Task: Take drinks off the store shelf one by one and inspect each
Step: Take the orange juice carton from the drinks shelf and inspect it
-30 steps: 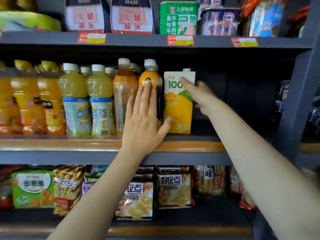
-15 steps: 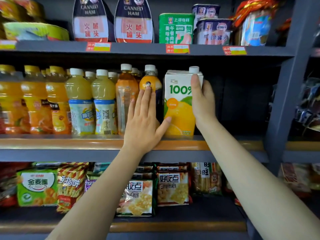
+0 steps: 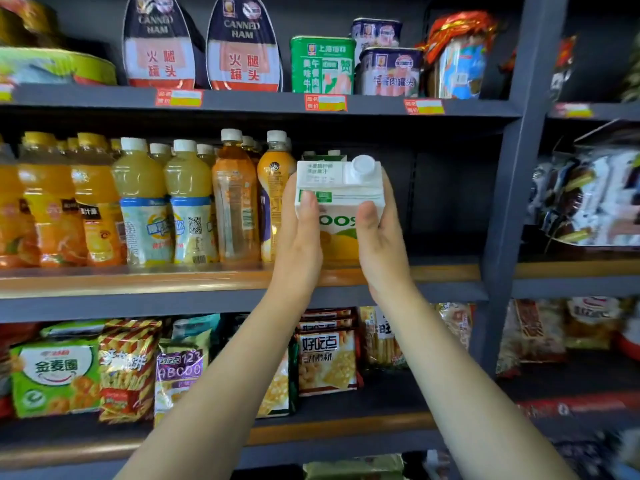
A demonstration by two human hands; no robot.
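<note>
A white juice carton point(image 3: 337, 192) with a white screw cap and an orange fruit picture is held in front of the middle shelf, tilted top toward me. My left hand point(image 3: 300, 237) grips its left side, thumb on the front. My right hand point(image 3: 379, 237) grips its right side, thumb on the front too. Another carton point(image 3: 323, 155) stands behind it on the shelf. Juice bottles point(image 3: 188, 202) with white and yellow caps fill the middle shelf point(image 3: 138, 282) to the left.
Canned ham and meat tins point(image 3: 322, 65) line the top shelf. Snack bags point(image 3: 327, 358) crowd the lower shelf. A dark upright post point(image 3: 509, 202) bounds the bay on the right; the shelf space right of the carton is dark and bare.
The carton has come off the shelf toward me and tipped forward. My left hand left the bottles and took the carton's left side; my right hand still holds its right side.
</note>
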